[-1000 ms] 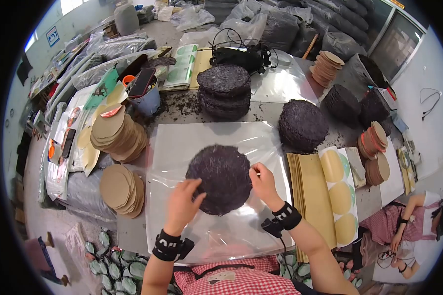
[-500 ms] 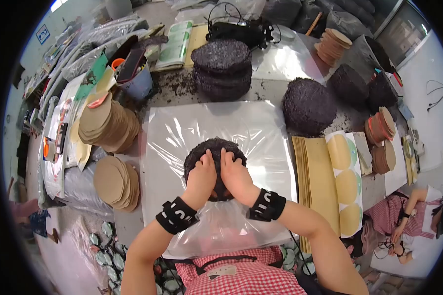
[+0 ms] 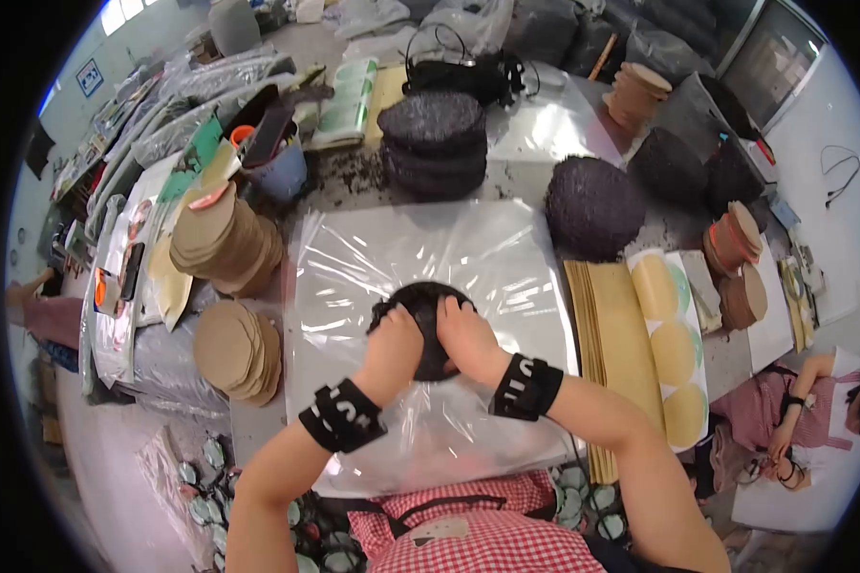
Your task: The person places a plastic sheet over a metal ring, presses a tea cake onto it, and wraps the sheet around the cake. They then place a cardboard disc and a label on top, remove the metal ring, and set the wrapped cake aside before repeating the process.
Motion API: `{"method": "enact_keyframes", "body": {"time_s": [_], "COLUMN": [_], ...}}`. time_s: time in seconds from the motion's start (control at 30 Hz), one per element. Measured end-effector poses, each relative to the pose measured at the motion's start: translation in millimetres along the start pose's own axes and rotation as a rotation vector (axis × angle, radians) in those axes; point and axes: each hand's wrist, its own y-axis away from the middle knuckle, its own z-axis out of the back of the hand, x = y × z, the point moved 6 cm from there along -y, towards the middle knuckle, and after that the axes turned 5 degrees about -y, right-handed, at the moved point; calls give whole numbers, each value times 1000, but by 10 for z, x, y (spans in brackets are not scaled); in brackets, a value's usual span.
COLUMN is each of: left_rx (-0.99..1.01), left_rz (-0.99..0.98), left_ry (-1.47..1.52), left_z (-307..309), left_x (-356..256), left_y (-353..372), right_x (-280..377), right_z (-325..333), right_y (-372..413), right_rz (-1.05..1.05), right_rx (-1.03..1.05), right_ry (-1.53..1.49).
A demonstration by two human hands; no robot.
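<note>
A dark, rough-edged round cake (image 3: 435,329) of pressed material lies on a clear plastic sheet (image 3: 339,258) directly in front of me. My left hand (image 3: 393,349) is on its left side, the fingers curled over and gripping the edge. On the right side, my right hand (image 3: 469,339) grips the rim in the same way, its fingertips near the top edge. Part of the cake is hidden under both hands. Each wrist wears a black band with white marks.
Dark round cakes (image 3: 435,143) are stacked behind the sheet, with another dark cake (image 3: 594,205) to the right. Stacks of brown paper discs (image 3: 234,349) stand left. Brown paper sheets (image 3: 621,363) and a sheet of round labels (image 3: 674,353) lie right. A person (image 3: 793,420) sits far right.
My hands have moved slightly apart, from together at the cake's top to gripping its two sides. The cake's outline looks smaller and its middle shows more. The camera view has shifted slightly.
</note>
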Motion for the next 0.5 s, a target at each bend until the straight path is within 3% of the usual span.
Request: {"method": "enact_keyframes", "body": {"time_s": [0.07, 0.2, 0.27, 0.33, 0.37, 0.4, 0.47, 0.5], "left_rx": [-20, 349, 251, 117, -48, -181, -146, -93], "left_rz": [-183, -290, -272, -262, -352, -339, -285, -227], "left_ry": [-1, 173, 297, 426, 677, 656, 700, 789], "left_z": [51, 182, 284, 288, 300, 495, 779, 836], "left_x": [8, 130, 193, 273, 332, 363, 471, 467], "left_y": [22, -185, -180, 10, 206, 488, 1059, 1329], "right_x": [65, -132, -87, 28, -2, -37, 16, 39], "right_z": [112, -438, -239, 218, 300, 337, 847, 899], "right_y": [-33, -266, -218, 22, 217, 469, 1107, 1372], "right_rz": [-32, -204, -162, 24, 46, 70, 221, 207], "right_rx": [102, 195, 206, 220, 139, 64, -183, -148], "right_ry": [20, -198, -238, -134, -303, -472, -599, -504]}}
